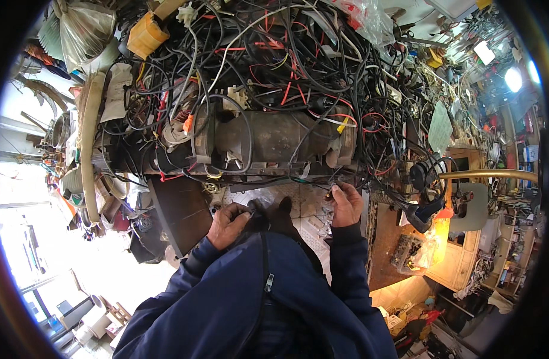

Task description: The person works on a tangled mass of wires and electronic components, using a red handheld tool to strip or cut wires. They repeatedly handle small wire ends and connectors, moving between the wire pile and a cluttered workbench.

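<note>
My left hand (228,224) is below the cluttered bench edge, over my dark trousers and just right of a dark panel (182,218). Its fingers are curled together; what they hold, if anything, I cannot make out. At the front edge of the bench, my right hand (346,204) pinches something small near dangling cables, too small to name. Above both hands a grimy cylindrical machine (262,136) lies crosswise under a tangle of black, white and red cables (286,60). A green wire runs along the edge just left of my right hand.
At the left are a long beige strip (89,143), plastic bags (83,33) and a bright opening. At the right stand a brass tube (490,175), a lit wooden surface (385,251) with a container of small parts (412,254), and crowded shelves. Tiled floor (304,233) shows below the bench.
</note>
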The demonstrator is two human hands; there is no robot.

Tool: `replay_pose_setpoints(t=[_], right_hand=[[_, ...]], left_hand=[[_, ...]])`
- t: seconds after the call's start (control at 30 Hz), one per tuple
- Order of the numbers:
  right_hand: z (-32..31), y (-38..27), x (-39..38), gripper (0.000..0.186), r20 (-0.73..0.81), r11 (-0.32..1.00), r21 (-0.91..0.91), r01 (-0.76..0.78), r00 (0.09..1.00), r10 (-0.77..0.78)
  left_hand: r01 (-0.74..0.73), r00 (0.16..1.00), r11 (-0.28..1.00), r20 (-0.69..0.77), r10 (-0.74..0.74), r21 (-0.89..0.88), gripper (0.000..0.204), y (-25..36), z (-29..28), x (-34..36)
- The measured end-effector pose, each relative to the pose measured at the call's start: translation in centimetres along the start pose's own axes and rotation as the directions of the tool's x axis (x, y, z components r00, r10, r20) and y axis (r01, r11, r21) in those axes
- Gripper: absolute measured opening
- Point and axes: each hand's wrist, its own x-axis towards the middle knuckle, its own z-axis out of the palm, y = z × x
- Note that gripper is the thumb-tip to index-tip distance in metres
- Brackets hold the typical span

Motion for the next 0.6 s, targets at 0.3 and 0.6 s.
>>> replay_pose_setpoints(t=[0.3, 0.6], right_hand=[[4.4, 4.0, -1.2, 0.012, 0.282, 0.964, -0.187, -0.191, 0.929, 0.239], [15.1, 3.8, -1.4, 0.016, 0.46, 0.97, -0.242, 0.006, 0.881, 0.11]], left_hand=[[-0.069, 0.963, 0.998, -0.261, 0.069, 0.007, 0.021, 0.2, 0.0, 0.3], [-0.191, 0.83, 0.94, -0.465, 0.309, 0.284, 0.033, 3.1, -7.3, 3.8]])
